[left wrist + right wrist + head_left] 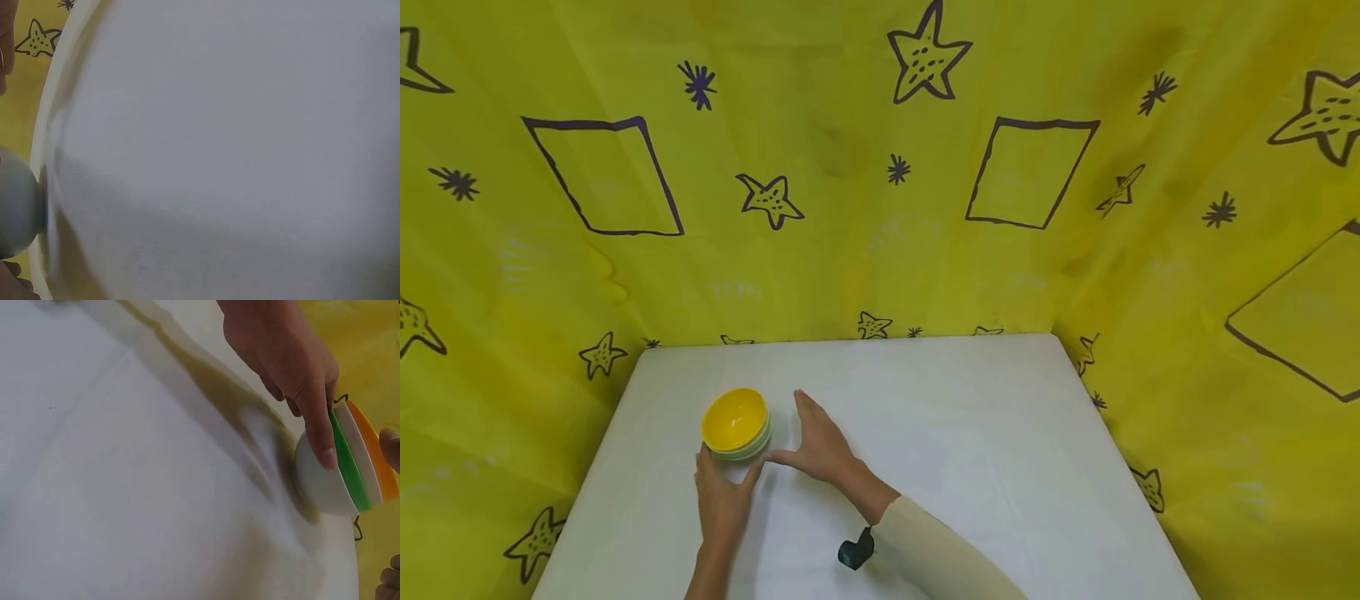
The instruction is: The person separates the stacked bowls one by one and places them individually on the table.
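A stack of nested bowls stands toward the left of the table, a yellow bowl (735,419) on top. In the right wrist view a green bowl (350,459) and pale bowls show beneath the yellow one. My left hand (722,498) grips the stack from the near side, its thumb along the bowls' side in the right wrist view. My right hand (822,446) is just right of the stack, fingers extended and thumb pointing toward it, holding nothing. The lowest bowl (17,206) shows at the left edge of the left wrist view. Whether it touches the table I cannot tell.
The table (940,467) has a white cover. Yellow curtains (842,275) with dark stars and outlined shapes hang behind it and at both sides. A small dark device (856,550) is at my right wrist, beside a pale sleeve (936,546).
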